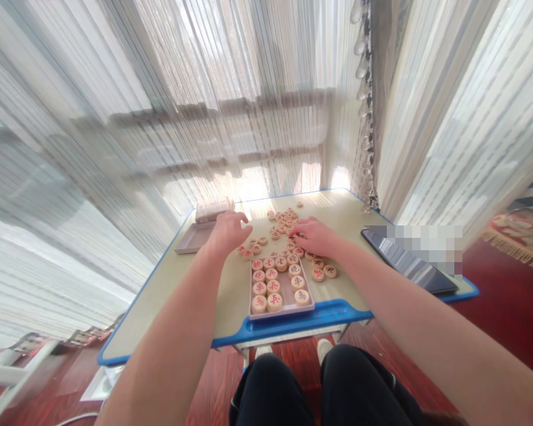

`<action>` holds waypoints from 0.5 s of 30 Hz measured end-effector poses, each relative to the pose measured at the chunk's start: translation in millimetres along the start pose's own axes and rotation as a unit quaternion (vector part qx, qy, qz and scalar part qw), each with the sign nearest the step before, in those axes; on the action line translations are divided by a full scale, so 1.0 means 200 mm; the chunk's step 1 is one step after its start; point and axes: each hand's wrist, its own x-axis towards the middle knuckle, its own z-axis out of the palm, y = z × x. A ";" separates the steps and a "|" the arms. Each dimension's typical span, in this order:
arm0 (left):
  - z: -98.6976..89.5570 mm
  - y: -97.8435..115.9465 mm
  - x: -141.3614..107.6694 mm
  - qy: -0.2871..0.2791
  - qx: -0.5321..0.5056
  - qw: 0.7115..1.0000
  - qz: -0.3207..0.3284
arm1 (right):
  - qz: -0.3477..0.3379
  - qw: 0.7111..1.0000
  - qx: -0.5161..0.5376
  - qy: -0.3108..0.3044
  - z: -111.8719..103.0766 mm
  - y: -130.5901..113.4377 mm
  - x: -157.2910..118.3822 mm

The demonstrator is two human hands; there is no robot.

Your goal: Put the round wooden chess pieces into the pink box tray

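Wooden Chinese chess pieces (282, 229) with red and dark characters lie loose across the table. In front of me a shallow box tray (288, 294) holds a row of pieces along its far side, two columns of red ones on the left and a dark column on the right. My left hand (230, 232) hovers left of the loose pieces, fingers curved and apart, holding nothing. My right hand (314, 236) reaches over the scattered pieces right of the middle. Its fingers are spread, with fingertips at a dark piece (301, 235); whether they press on it is unclear.
At the back left stands a pale box (213, 209) beside an open shallow lid (195, 238). A dark tablet (408, 260) lies near the right edge of the blue-rimmed table (160, 302). Sheer curtains (249, 118) hang behind the table. My knees (270, 384) are below its front edge.
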 end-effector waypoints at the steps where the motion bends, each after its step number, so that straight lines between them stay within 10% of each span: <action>1: 0.00 0.00 0.00 -0.006 0.001 1.000 -0.004 | 0.007 1.000 0.001 -0.006 0.00 0.00 0.00; 15: -0.05 0.06 -0.01 0.100 -0.026 0.995 0.007 | 0.069 0.997 -0.014 -0.005 0.01 0.00 0.00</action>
